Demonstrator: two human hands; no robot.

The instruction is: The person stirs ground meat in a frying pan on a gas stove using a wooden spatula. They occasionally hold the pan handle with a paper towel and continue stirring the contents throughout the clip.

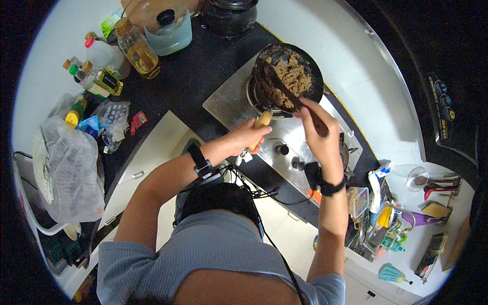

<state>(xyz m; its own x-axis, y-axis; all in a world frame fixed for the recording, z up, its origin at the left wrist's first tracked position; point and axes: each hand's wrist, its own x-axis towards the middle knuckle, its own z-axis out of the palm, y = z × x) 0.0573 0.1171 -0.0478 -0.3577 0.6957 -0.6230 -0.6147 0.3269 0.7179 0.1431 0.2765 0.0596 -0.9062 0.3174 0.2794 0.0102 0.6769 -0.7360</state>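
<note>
My left hand [249, 137] grips the pale wooden handle [263, 119] of a black wok [319, 82], which is tilted over the left burner [251, 93] of a steel gas stove [228, 98]. Light brown, crumbled or shredded food [295, 74] lies in the wok; I cannot tell exactly what it is. With my right hand [320, 127] I hold a dark brown spatula [291, 97], its blade inside the wok against the food. Part of the spatula's handle is hidden by my fingers.
Two knobs [282, 149] sit on the stove's front. A black pot [228, 17], a glass pot [171, 38], a jar [139, 53] and several bottles [108, 82] stand on the black counter [183, 84]. A sink [377, 230] is at the right, and a range hood [453, 106] juts in upper right.
</note>
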